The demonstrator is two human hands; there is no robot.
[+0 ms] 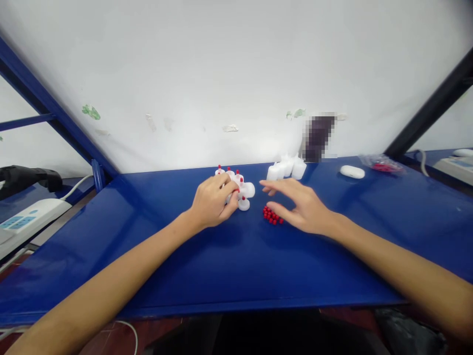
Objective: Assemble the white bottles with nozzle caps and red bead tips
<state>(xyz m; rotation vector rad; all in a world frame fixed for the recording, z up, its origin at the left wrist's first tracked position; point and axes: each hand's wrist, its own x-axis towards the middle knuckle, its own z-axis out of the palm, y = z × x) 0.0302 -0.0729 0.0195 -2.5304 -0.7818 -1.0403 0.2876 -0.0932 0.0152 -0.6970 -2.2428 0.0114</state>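
My left hand (215, 199) is closed, thumb and index finger pinched around a small red tip; most of the piece it belongs to is hidden by the fingers. Beside and behind it stand several white nozzle caps with red tips (244, 203), some partly covered by the hand. A rounded white piece (250, 190) lies among them. My right hand (303, 204) is open, thumb and fingers apart, holding nothing that I can see. Under and beside its thumb lies a cluster of small red tip caps (272, 215) on the blue table (229, 266).
Several white plastic bottles (286, 168) are grouped at the back by the wall. Farther right are a white oval case (352, 171) and a clear bag with red pieces (384, 165). A power strip (31, 217) sits left, beyond the blue frame (66, 123).
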